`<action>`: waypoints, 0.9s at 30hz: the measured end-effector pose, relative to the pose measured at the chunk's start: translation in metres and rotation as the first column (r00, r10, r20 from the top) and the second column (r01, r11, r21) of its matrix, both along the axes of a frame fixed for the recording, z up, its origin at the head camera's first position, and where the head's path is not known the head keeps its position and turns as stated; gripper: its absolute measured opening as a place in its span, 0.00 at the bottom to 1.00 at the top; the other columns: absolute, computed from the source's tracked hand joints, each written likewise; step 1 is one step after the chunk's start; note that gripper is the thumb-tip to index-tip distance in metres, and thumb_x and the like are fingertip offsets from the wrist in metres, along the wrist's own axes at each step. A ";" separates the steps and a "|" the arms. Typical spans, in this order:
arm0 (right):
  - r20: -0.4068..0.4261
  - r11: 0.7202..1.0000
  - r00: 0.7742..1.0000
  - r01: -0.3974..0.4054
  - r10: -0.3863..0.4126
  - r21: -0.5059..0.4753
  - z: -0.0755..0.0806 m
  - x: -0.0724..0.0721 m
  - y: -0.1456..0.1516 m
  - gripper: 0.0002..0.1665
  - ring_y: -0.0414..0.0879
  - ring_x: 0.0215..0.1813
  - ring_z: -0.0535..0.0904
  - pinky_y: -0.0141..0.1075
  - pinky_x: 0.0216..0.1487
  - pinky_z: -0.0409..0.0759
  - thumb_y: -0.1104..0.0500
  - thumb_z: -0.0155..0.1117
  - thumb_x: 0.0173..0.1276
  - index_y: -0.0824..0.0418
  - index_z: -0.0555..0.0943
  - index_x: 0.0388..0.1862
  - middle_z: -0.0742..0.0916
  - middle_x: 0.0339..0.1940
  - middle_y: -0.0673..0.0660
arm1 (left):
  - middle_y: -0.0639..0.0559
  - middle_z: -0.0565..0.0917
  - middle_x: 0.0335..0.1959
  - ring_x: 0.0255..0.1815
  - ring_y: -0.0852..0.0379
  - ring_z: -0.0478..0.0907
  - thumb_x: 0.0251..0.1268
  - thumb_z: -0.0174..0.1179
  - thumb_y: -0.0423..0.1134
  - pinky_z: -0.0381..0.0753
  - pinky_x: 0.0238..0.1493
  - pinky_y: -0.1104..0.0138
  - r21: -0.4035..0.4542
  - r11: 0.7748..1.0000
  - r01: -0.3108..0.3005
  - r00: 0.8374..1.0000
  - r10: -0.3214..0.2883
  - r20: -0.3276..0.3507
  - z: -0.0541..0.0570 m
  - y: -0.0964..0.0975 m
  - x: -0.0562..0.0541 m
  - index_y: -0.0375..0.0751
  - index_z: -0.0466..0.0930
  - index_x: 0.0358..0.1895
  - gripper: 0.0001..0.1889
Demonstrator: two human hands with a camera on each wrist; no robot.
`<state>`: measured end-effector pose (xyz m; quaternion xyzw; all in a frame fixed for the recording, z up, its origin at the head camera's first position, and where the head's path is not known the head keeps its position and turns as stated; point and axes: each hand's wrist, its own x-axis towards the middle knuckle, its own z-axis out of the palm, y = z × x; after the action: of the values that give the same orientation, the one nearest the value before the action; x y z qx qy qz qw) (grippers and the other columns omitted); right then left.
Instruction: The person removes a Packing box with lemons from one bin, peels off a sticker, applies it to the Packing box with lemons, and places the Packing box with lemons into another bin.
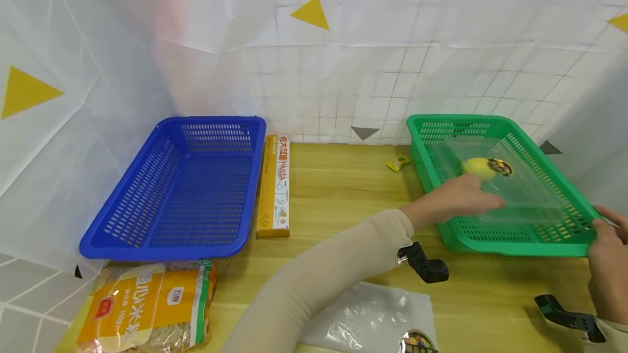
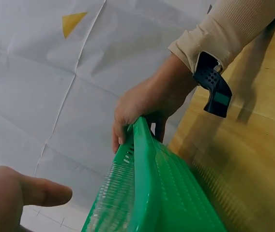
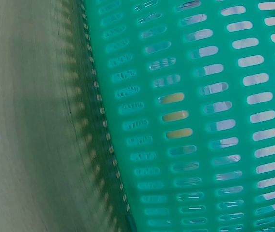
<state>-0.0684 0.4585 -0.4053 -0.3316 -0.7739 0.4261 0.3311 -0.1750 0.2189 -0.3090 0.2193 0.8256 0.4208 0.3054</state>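
The green basket (image 1: pixel 520 247) stands at the right of the table. My right hand (image 1: pixel 605 260) grips its near right corner, thumb over the rim; the left wrist view shows this right hand (image 2: pixel 145 104) too. A clear plastic box (image 1: pixel 525 200) lies in the basket, with a round sticker and a yellow, rounded thing (image 1: pixel 478 168) showing through it. My left hand (image 1: pixel 456 200) hovers over the near left part of that box, thumb straight out to the right. Its other fingers are mostly hidden; in the left wrist view the thumb (image 2: pixel 45 192) is apart from the basket.
At the left stands a blue basket (image 1: pixel 211 184), beside an orange and white pasta box (image 1: pixel 275 189). A bag of noodles (image 1: pixel 147 309) lies in front of it. A small yellow-green packet (image 1: pixel 397 163) is left of the green basket. A clear bag (image 1: pixel 368 317) lies under the left forearm.
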 end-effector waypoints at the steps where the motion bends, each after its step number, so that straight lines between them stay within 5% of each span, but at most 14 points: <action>1: -0.005 1.000 1.000 -0.002 0.002 0.006 0.000 0.000 0.000 0.26 0.35 0.21 0.58 0.26 0.21 0.54 0.53 0.40 0.87 0.47 0.70 0.79 0.71 0.43 0.32 | 0.57 0.69 0.35 0.27 0.59 0.63 0.74 0.62 0.51 0.70 0.31 0.64 -0.002 1.000 0.001 1.000 -0.001 0.005 0.000 0.000 0.000 0.49 0.73 0.51 0.14; 7: -0.035 1.000 0.999 -0.013 0.013 0.009 -0.010 -0.004 0.014 0.26 0.28 0.28 0.66 0.20 0.24 0.59 0.55 0.40 0.87 0.48 0.72 0.78 0.71 0.42 0.33 | 0.65 0.76 0.48 0.37 0.62 0.71 0.70 0.66 0.52 0.74 0.34 0.65 0.023 0.999 -0.024 1.000 0.023 0.018 -0.002 0.000 -0.004 0.53 0.77 0.62 0.22; 10: -0.053 0.998 0.998 -0.016 0.019 0.057 -0.032 -0.009 0.041 0.25 0.26 0.29 0.66 0.21 0.20 0.60 0.54 0.42 0.87 0.45 0.74 0.76 0.71 0.42 0.32 | 0.68 0.76 0.54 0.38 0.62 0.72 0.67 0.68 0.52 0.75 0.35 0.65 0.050 0.998 -0.025 1.000 0.025 0.004 -0.002 -0.005 -0.006 0.53 0.76 0.68 0.27; 12: -0.064 0.997 0.997 -0.026 0.031 0.076 -0.047 -0.013 0.061 0.24 0.26 0.30 0.66 0.21 0.19 0.62 0.53 0.42 0.87 0.41 0.75 0.75 0.71 0.42 0.32 | 0.64 0.76 0.48 0.33 0.61 0.69 0.67 0.67 0.53 0.74 0.34 0.66 0.065 0.998 -0.005 1.000 0.006 -0.014 -0.001 -0.011 -0.006 0.53 0.77 0.64 0.25; 17: -0.055 0.986 0.996 -0.058 0.068 0.155 -0.064 -0.022 0.087 0.25 0.23 0.38 0.64 0.20 0.31 0.61 0.55 0.42 0.87 0.47 0.74 0.77 0.71 0.50 0.31 | 0.67 0.78 0.59 0.42 0.69 0.75 0.71 0.63 0.54 0.76 0.40 0.72 0.093 0.993 0.069 0.989 -0.056 -0.138 0.005 -0.035 -0.002 0.53 0.76 0.70 0.27; 21: -0.056 0.981 0.996 -0.059 0.071 0.186 -0.068 -0.027 0.100 0.25 0.20 0.42 0.63 0.17 0.40 0.58 0.56 0.42 0.88 0.49 0.74 0.77 0.71 0.52 0.29 | 0.69 0.72 0.71 0.65 0.73 0.69 0.73 0.61 0.55 0.73 0.54 0.78 0.081 0.991 0.109 0.965 -0.086 -0.248 0.010 -0.055 0.004 0.51 0.70 0.77 0.33; 27: -0.053 0.973 0.996 -0.057 0.070 0.222 -0.091 -0.035 0.129 0.25 0.20 0.39 0.65 0.14 0.33 0.59 0.55 0.44 0.87 0.46 0.75 0.76 0.70 0.48 0.28 | 0.62 0.63 0.79 0.77 0.69 0.56 0.76 0.57 0.55 0.63 0.68 0.75 0.092 0.987 0.130 0.940 -0.093 -0.329 0.018 -0.098 0.011 0.43 0.66 0.79 0.34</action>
<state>-0.1030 0.5875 -0.4964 -0.2547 -0.8161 0.3580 0.3754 -0.1641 0.1211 -0.2913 0.3487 0.8257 0.4068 0.1763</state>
